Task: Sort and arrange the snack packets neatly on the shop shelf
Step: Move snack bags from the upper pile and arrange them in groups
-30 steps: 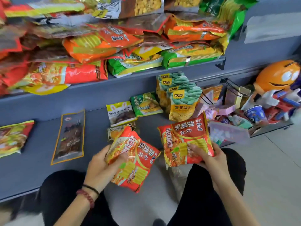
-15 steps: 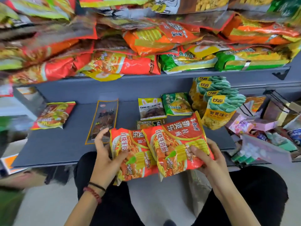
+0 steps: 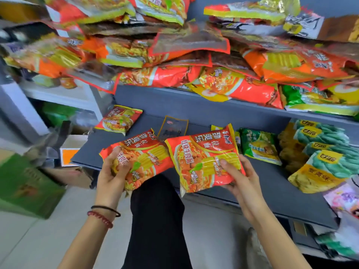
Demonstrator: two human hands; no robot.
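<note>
A jumbled heap of packets [image 3: 194,55] fills the upper view. Below it the grey shelf [image 3: 272,183] has bare room at its left, where one red noodle packet [image 3: 119,120] lies flat. Two matching packets hang side by side above the shelf's front edge. The left hand [image 3: 110,175] curls its fingers over the left packet [image 3: 147,158], and the right hand [image 3: 239,179] pinches the right packet [image 3: 204,158], thumb on top. This looks like the step of grouping like with like. Next, both probably want laying beside the lone one.
</note>
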